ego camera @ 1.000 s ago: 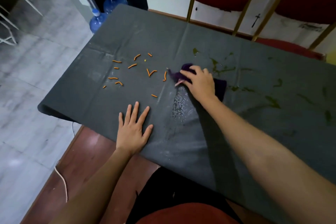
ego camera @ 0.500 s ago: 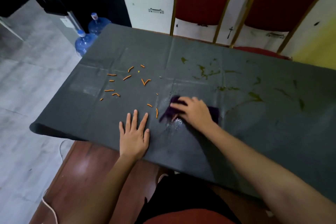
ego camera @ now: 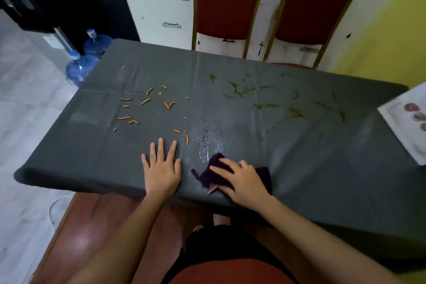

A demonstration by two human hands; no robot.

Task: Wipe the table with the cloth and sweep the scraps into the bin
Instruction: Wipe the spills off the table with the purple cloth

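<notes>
A dark grey cover lies over the table. My right hand presses a dark purple cloth flat at the near edge. A wet streak runs from the cloth toward the table's middle. My left hand rests flat with fingers spread, just left of the cloth. Several orange scraps are scattered on the left half. Green smears mark the right half. No bin is in view.
Two red chairs with gold frames stand behind the table's far edge. Two blue water bottles sit on the floor at the far left corner. A white printed sheet lies at the right edge. A white cable trails on the floor.
My right hand has dragged the cloth from the table's middle back to the near edge, leaving a wet streak. One orange scrap came along. My left hand stayed flat.
</notes>
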